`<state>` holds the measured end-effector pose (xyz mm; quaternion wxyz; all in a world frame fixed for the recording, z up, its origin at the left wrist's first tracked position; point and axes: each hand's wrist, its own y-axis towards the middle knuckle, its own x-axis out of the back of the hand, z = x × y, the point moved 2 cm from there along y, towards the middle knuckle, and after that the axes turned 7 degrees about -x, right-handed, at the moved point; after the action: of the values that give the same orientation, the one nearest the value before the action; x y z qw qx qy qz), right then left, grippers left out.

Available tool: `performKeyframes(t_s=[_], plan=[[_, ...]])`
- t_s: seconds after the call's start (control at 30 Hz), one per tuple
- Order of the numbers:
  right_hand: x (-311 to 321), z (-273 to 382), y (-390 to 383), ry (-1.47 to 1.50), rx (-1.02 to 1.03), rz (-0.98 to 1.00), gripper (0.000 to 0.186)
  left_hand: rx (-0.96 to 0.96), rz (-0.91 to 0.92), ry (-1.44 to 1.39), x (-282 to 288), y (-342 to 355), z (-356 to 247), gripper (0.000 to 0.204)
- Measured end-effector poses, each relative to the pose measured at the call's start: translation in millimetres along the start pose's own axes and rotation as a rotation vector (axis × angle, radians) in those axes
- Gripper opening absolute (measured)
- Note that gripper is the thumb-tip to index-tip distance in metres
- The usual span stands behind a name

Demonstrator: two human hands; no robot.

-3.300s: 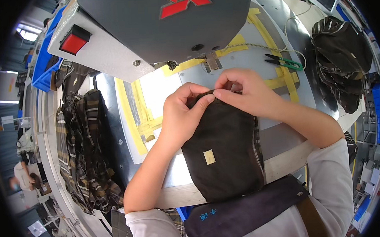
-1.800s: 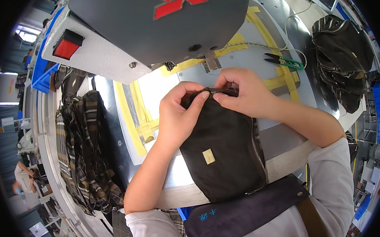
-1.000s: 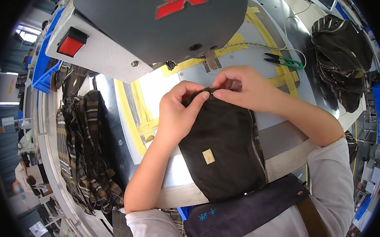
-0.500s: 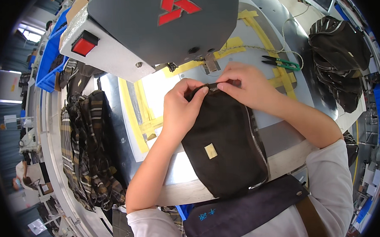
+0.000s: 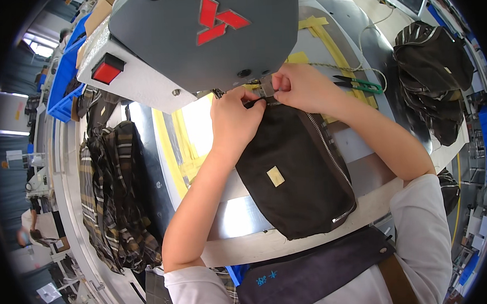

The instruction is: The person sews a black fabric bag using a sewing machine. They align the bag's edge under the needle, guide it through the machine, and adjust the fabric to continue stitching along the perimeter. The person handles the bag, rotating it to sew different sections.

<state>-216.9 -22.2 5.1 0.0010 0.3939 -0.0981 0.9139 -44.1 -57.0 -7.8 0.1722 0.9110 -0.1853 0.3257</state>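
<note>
A dark brown fabric pouch piece (image 5: 305, 198) with a silver zipper (image 5: 330, 148) down its right side and a small cream patch (image 5: 275, 176) hangs toward me over the table's front edge. My left hand (image 5: 234, 120) pinches its far edge at the left corner. Close beside it, my right hand (image 5: 309, 92) grips the same edge near the zipper's end. Both hands are just under the sewing machine head (image 5: 217, 50), by its needle area. The machine partly hides that spot, so I cannot tell whether the cloth is under the foot.
Green-handled snips (image 5: 363, 84) and a cord lie right of the machine. Yellow tape (image 5: 170, 150) marks the work plate. Striped cloth pieces (image 5: 115, 195) are heaped at left, dark zippered pouches (image 5: 433, 67) at right. A blue bin (image 5: 64, 100) stands at far left.
Both hands have moved away from me, carrying the pouch piece's far edge closer to the machine's needle area. Its near end has slid farther onto the table and swung slightly right.
</note>
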Motion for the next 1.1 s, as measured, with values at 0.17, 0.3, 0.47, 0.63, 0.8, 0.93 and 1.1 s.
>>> performKeyframes(t_s=[0.17,0.3,0.47,0.63,0.8,0.93,1.1], plan=[[3.5,-2.5,5.8,0.020,-0.011,0.038,0.018,0.054,-0.009,-0.043,-2.9,6.1,0.3,0.015],[5.2,0.5,11.5,0.016,-0.011,-0.081,0.018,0.071,0.035,0.094,-3.0,13.4,5.2,0.035],[5.0,3.8,3.0,0.032,0.058,-0.190,0.023,0.130,0.077,0.092,-2.2,13.7,7.6,0.038],[5.3,7.8,3.8,-0.033,-0.017,-0.082,0.009,0.112,0.097,0.019,2.0,15.9,-1.7,0.039],[0.1,2.0,8.5,-0.048,0.042,-0.126,0.008,0.105,0.102,0.046,0.6,17.8,1.4,0.036],[1.2,-0.8,14.8,0.014,0.087,-0.147,0.008,0.034,0.074,0.044,-4.9,21.0,8.2,0.034],[-6.8,-9.1,8.2,0.091,0.455,-0.252,0.007,-0.048,-0.022,0.063,-7.1,17.0,6.7,0.024]])
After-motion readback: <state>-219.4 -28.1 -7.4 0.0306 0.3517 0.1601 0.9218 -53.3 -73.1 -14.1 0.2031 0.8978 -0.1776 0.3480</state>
